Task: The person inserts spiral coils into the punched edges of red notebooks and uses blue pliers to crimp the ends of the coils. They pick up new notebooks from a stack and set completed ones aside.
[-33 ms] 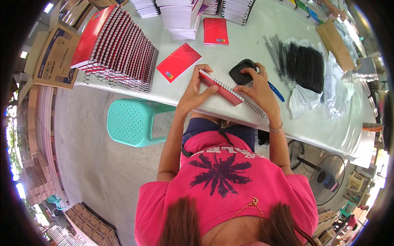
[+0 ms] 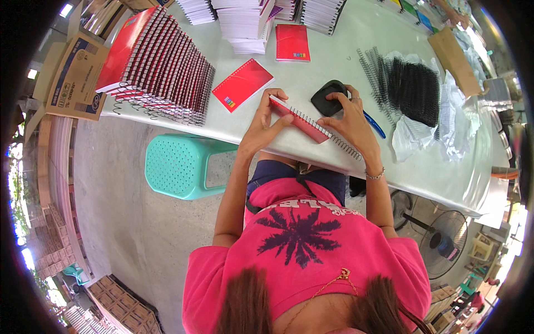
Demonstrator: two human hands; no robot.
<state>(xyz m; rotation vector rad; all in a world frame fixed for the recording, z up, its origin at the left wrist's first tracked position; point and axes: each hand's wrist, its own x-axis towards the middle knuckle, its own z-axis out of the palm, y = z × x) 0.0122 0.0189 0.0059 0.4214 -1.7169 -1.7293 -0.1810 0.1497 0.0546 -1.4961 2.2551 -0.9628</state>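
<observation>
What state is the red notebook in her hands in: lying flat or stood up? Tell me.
Stood up: the red notebook rests on its long edge on the table, wire spiral along it, left hand steadying it.

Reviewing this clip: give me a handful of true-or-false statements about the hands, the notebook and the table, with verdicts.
1. The left hand holds a red notebook at the table edge. True.
2. The right hand rests on a blue pen. False: it is at the notebook's spiral end, fingers touching a black tool; the blue pen lies beside it.
3. A green stool stands below the table. True.
4. The black spiral coils lie left of the bound notebook row. False: they lie to the right.
</observation>
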